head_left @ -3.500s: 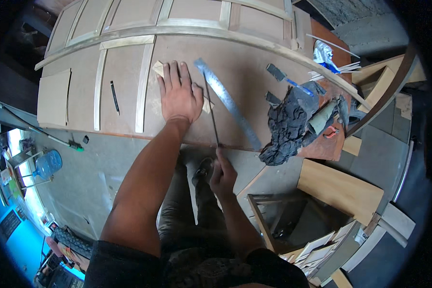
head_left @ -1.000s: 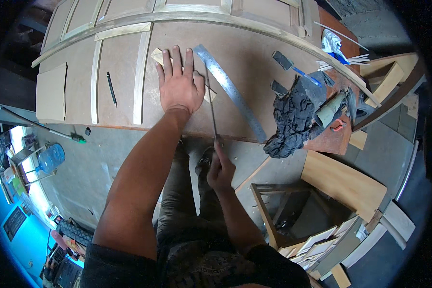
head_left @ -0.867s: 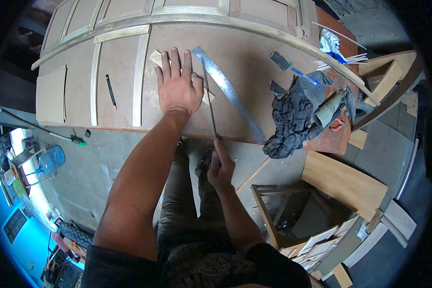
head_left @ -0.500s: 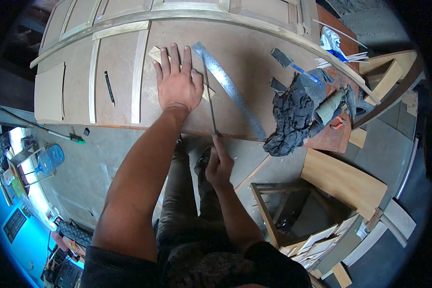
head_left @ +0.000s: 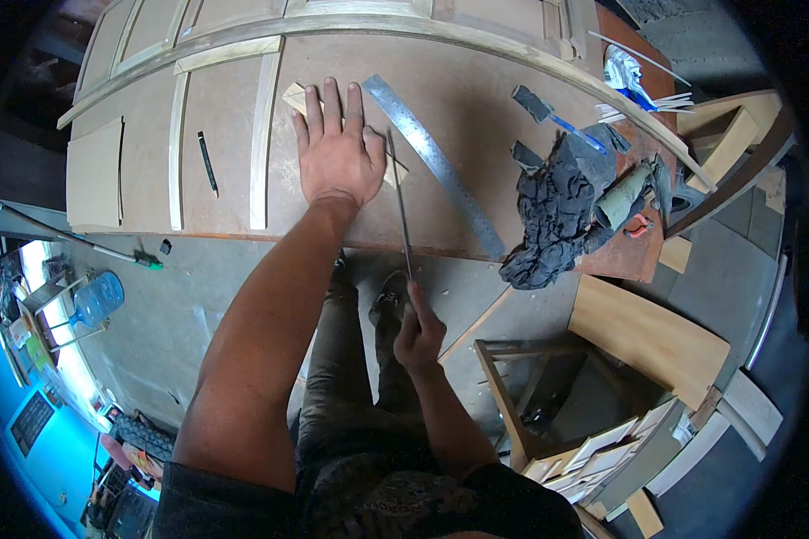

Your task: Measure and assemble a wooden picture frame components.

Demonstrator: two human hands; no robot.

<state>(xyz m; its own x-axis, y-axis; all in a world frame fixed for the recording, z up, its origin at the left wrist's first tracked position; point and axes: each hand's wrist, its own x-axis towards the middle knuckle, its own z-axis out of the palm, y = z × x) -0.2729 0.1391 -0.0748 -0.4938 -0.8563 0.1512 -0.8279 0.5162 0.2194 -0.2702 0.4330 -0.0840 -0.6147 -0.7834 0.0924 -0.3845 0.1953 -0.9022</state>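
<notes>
My left hand [head_left: 337, 160] lies flat with fingers stretched out, pressing a short strip of pale wood [head_left: 294, 95] against the table [head_left: 449, 162]. The strip's ends show beyond the fingers and past the thumb. My right hand [head_left: 420, 334] is closed around the near end of a long, thin saw-like blade [head_left: 401, 207], seen almost edge-on. Its grip is hidden in the fist, below the table edge. The blade's far part lies beside the strip's right end, close to my left thumb; whether they touch I cannot tell. A metal ruler [head_left: 431, 162] lies slantwise to the right.
A dark pencil [head_left: 208, 164] and pale wooden strips [head_left: 263, 144] lie left of my hand. On the right sit crumpled dark cloth [head_left: 553, 216], a blue-handled tool [head_left: 577, 134] and a sandpaper roll [head_left: 616, 205]. A long wooden rail [head_left: 404, 27] crosses the back. Below right stands a wooden frame [head_left: 503, 404].
My right hand has drawn the blade back toward my body, so its tip sits nearer the table edge. My left hand stays flat on the wood strip.
</notes>
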